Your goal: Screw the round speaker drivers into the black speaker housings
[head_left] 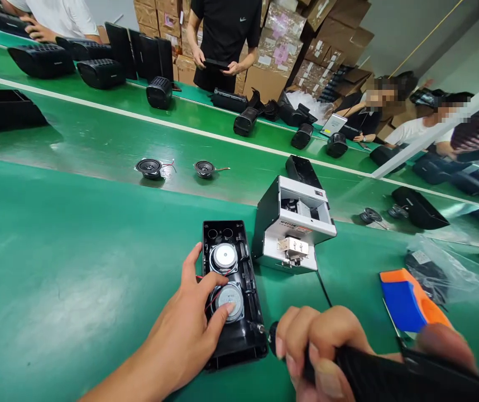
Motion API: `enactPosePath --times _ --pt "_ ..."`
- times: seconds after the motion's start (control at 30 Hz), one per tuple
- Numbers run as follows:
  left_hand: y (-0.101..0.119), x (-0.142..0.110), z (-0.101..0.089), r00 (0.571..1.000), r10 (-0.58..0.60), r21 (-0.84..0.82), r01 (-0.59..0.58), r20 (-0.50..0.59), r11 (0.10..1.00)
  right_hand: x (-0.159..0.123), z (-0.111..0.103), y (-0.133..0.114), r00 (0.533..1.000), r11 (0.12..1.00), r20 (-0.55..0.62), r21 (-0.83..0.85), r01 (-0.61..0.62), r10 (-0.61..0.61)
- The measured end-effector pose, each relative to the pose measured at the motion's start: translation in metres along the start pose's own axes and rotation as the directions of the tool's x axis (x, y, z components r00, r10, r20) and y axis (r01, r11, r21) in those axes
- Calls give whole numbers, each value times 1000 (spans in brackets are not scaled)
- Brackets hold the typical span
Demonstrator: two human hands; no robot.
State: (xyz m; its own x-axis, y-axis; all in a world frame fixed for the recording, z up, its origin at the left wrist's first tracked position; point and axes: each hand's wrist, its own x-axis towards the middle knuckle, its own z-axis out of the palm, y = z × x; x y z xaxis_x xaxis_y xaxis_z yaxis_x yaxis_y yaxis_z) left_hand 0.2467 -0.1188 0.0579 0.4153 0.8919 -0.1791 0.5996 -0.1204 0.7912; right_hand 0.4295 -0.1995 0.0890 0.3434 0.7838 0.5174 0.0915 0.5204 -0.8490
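Head view: black housing (233,290) lies on the green bench (76,268), long axis running away from the person. Left hand (189,335), fingers spread, presses its near speaker (230,301). Right hand (319,349), fisted round a screwdriver (382,374), aims the tip (260,328), apparently at the housing's near right corner; the body is cut off.

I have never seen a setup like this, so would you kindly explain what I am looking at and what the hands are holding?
This single picture comes from a camera worn on a person's head, looking down at their own bare hands over a green workbench. The left hand steadies a black speaker housing, fingertips on the lower of two round speaker drivers. The right hand closes its grip around a black electric screwdriver, its tip at the housing's edge. Behind sits a small grey box machine; two loose speaker drivers lie further back. Other people work at the far side.
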Motion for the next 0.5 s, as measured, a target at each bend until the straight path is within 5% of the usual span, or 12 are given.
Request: enactPosePath --times 0.3,0.5 --pt "0 1 0 999 -12 -31 13 45 999 0 20 17 991 996 -107 -58 72 -78" --pt "-6 3 6 1000 21 -39 -20 9 999 0 24 23 995 996 -58 -51 75 -78"
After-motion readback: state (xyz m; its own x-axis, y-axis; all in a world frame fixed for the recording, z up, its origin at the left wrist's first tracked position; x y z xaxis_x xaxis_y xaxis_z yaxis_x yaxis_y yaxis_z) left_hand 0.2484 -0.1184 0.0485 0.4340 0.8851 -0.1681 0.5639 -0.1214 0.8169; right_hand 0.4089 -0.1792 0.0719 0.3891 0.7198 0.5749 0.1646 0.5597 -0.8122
